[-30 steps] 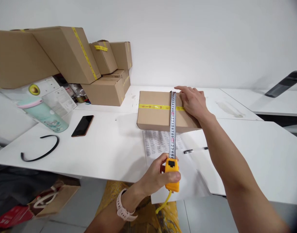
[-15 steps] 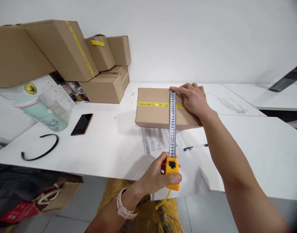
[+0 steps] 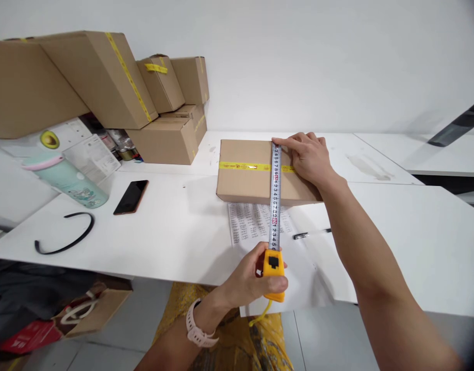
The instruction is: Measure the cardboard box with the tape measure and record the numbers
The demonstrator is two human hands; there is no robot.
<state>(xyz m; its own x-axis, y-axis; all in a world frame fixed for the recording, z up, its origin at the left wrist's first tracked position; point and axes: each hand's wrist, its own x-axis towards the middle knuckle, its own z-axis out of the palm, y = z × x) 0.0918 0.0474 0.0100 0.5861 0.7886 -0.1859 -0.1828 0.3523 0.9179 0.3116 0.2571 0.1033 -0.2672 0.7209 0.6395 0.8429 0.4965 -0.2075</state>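
Note:
A flat cardboard box (image 3: 244, 178) with a yellow tape band lies on the white table (image 3: 175, 232). My left hand (image 3: 252, 278) grips the yellow case of a tape measure (image 3: 274, 275) near the table's front edge. Its steel blade (image 3: 275, 201) runs straight up over the box top. My right hand (image 3: 308, 157) rests on the box's right part, fingers pressing the blade's end at the far edge. A printed sheet (image 3: 256, 226) lies under the blade, in front of the box.
Several taped cardboard boxes (image 3: 105, 82) are stacked at the back left. A mint bottle (image 3: 66, 180), a black phone (image 3: 131, 197), a black curved band (image 3: 64, 237) and a pen (image 3: 310, 234) lie on the table. Bags sit on the floor below.
The view shifted slightly, so the box and hands sit a little lower and closer. My hands keep the tape stretched over the box; the grip is unchanged.

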